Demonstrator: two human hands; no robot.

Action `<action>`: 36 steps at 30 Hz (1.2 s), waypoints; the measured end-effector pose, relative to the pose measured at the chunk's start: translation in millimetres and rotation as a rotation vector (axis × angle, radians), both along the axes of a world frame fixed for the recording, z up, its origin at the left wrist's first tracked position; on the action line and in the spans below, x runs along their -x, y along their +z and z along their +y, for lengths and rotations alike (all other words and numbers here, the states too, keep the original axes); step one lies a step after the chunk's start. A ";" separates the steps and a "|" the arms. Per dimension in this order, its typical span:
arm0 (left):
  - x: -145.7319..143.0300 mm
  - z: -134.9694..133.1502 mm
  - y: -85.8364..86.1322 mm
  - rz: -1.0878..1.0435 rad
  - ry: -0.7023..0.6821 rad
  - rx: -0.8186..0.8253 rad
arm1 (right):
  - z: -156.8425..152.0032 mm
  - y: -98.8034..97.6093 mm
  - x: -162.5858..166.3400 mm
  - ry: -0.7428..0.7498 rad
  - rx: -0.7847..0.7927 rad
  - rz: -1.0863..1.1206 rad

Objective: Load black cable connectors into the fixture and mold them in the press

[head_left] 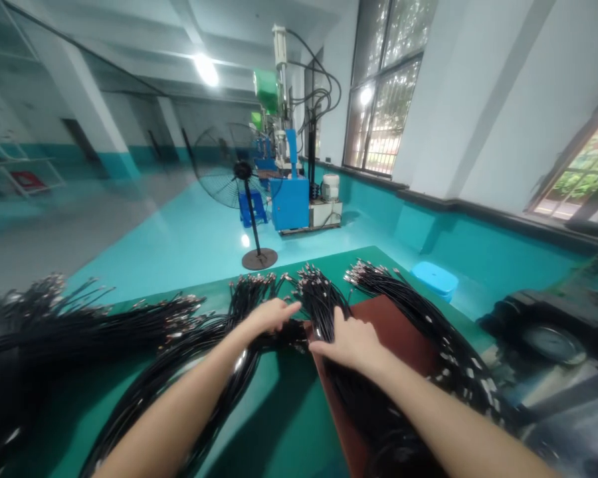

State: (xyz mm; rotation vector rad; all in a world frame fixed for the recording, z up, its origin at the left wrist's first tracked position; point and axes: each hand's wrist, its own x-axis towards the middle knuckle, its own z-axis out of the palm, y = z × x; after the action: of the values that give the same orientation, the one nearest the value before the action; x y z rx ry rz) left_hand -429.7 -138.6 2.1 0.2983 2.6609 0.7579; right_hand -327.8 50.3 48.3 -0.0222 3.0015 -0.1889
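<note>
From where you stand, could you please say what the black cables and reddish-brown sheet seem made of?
Black cables: probably plastic or rubber sheathing, smooth with glossy highlights. Reddish-brown sheet: matte, evenly coloured; perhaps rubber or coated board.

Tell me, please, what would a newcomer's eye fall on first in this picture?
Probably the metallic-tipped bundles of thin black cables spread across the flat green tabletop, with the right hand at one near the middle and the left hand to its left. Farther back, a black round-caged pedestal fan stands on the glossy turquoise floor, left of a tall machine with a bright blue box-shaped base.
</note>
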 end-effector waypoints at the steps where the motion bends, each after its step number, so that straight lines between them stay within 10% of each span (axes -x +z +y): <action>1: -8.6 0.5 -5.9 -0.030 -0.018 -0.064 | -11.2 -6.7 2.6 -0.012 -0.072 0.048; 7: -52.2 7.7 -32.5 -0.124 -0.084 -0.296 | -17.6 -20.8 23.3 -0.095 -0.049 0.000; 18: -84.0 1.5 -48.6 -0.119 -0.032 -0.627 | 22.1 33.1 43.2 -0.206 0.144 0.176; 26: -78.5 43.1 -50.6 0.081 0.152 -0.933 | 31.6 66.8 43.1 -0.226 0.965 0.287; 36: -81.8 73.6 -59.3 0.306 0.182 -0.828 | 13.4 42.4 84.8 -0.152 0.615 0.261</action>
State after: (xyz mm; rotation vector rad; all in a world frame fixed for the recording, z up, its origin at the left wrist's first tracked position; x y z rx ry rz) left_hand -347.9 -65.0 -57.2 0.3986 2.5067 1.9969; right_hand -412.6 63.7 90.8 0.1284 3.0560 -1.1963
